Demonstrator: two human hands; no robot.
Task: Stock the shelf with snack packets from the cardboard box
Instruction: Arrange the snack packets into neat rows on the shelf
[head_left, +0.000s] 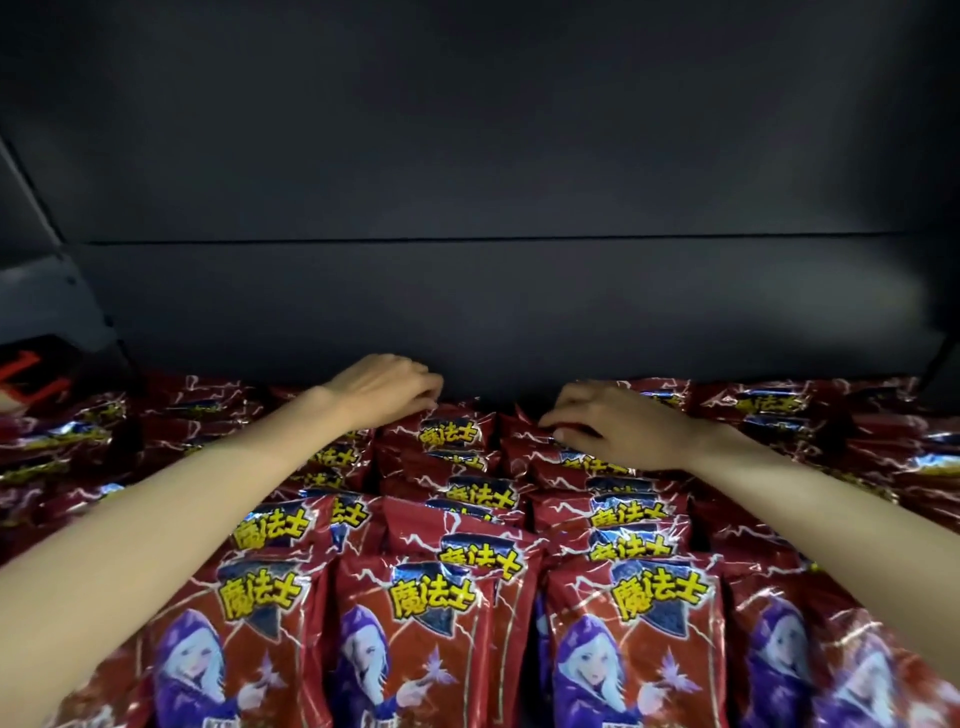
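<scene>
Red snack packets (415, 623) with yellow lettering and a purple-hooded figure stand in several rows that run back into a dark shelf (467, 312). My left hand (382, 389) reaches to the back of the middle rows, its fingers curled over the top edge of the rearmost packet (449, 434). My right hand (613, 426) lies at the back of the row to the right, its fingertips pinching the top of a packet (535, 441) there. The cardboard box is out of view.
The shelf's dark back wall (493, 182) rises just behind both hands. More of the same packets fill the rows at far left (78, 441) and far right (831, 415). A red and black object (31, 369) sits at the left edge.
</scene>
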